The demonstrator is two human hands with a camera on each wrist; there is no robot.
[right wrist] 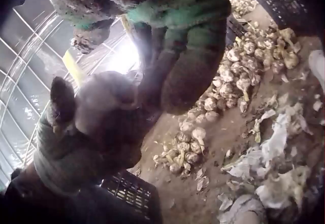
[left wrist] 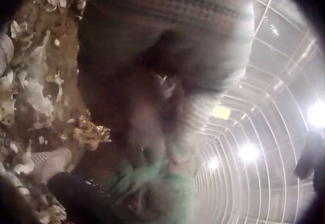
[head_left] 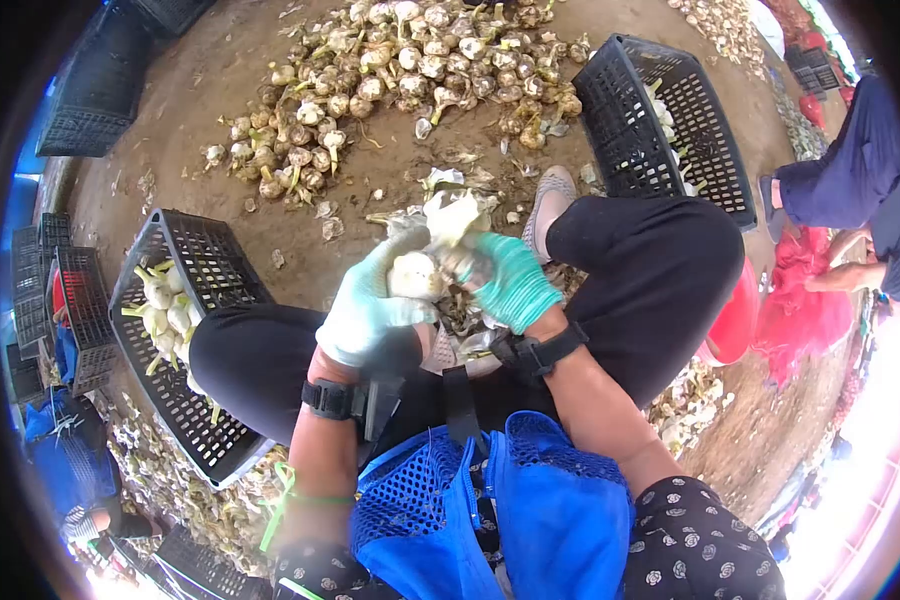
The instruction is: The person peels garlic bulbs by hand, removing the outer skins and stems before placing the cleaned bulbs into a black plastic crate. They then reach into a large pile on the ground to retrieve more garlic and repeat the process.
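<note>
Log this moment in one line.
left hand: holds garlic bulb | right hand: grips same bulb | left crate, right crate: beside legs | garlic pile: ahead

head: overhead, downward | wrists: close, upward | shared: garlic bulb (head_left: 415,275)

A garlic heap (head_left: 400,70) lies on dirt, with a left crate (head_left: 210,260) and a right crate (head_left: 710,130) nearby.

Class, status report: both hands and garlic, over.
Left hand, pale glove, grips white round garlic bulb. Right hand, teal glove, pinches its papery skin. Nothing in the way.
</note>
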